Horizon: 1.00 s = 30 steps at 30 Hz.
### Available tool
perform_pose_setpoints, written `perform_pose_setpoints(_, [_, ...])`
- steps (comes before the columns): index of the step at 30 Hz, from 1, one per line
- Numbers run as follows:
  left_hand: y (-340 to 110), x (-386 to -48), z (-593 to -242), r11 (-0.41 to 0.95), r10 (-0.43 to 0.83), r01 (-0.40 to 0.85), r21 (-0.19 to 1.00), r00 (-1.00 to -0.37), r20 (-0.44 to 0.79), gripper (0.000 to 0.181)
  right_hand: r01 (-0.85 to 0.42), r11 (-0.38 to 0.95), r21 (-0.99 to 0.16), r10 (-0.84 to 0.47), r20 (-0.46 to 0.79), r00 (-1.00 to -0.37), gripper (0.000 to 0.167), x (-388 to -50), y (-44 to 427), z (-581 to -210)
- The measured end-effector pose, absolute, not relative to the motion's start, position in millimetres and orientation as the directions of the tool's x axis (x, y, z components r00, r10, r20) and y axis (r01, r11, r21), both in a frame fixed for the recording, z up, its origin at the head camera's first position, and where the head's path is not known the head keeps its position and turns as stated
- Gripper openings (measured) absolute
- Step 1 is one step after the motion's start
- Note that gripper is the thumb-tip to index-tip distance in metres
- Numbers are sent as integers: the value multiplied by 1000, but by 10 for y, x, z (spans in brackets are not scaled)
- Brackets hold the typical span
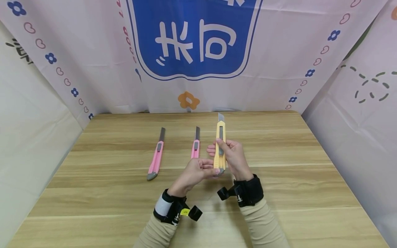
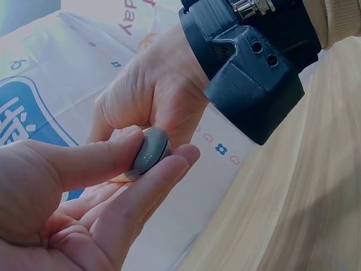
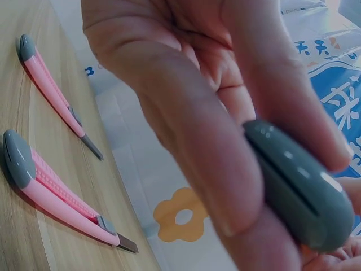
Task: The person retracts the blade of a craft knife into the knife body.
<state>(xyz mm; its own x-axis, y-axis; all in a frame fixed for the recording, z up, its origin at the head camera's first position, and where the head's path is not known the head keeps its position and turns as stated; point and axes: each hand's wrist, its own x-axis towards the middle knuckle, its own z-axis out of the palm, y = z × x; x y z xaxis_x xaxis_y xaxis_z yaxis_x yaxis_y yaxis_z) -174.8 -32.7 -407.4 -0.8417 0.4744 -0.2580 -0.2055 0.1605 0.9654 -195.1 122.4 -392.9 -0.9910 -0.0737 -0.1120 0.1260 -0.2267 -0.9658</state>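
A yellow box cutter is held upright in both hands above the table, its metal blade out at the top. My left hand pinches its grey end cap between thumb and fingers. Higher up, my right hand grips the body, with the thumb by the grey slider. In the right wrist view the end cap fills the near side, between fingers. A pink box cutter lies just left of the yellow one, its lower end hidden behind the left hand.
Farther left on the wooden table lies another pink box cutter, blade out and pointing to the back. A printed cloth hangs along the table's far edge, and pale cloth also covers both sides.
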Motion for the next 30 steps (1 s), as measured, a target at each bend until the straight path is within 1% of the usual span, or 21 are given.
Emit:
perform_pose_setpoints(7, [-325, -1756, -4087, 164, 488, -185, 969, -839, -243, 32, 118, -215, -970, -83, -102, -991, 41, -1950, 1244, -3924])
perform_pose_setpoints(12, [-329, -1762, -4082, 147, 496, -210, 966, -830, -256, 33, 113, -223, -968, -83, -97, -992, 42, -1951, 1261, -3915])
perform_pose_setpoints(17, [-343, -1762, -4084, 150, 498, -205, 967, -829, -253, 36, 120, -237, -964, -70, -106, -992, 43, -1958, 1269, -3904])
perform_pose_setpoints(22, [-342, -1760, -4070, 166, 471, -202, 965, -844, -257, 35, 135, -259, -956, -61, -124, -990, 45, -1960, 1257, -3889])
perform_pose_setpoints(30, [-331, -1757, -4073, 162, 445, -167, 972, -867, -223, 32, 161, -284, -945, -38, -157, -987, 45, -1971, 1222, -3889])
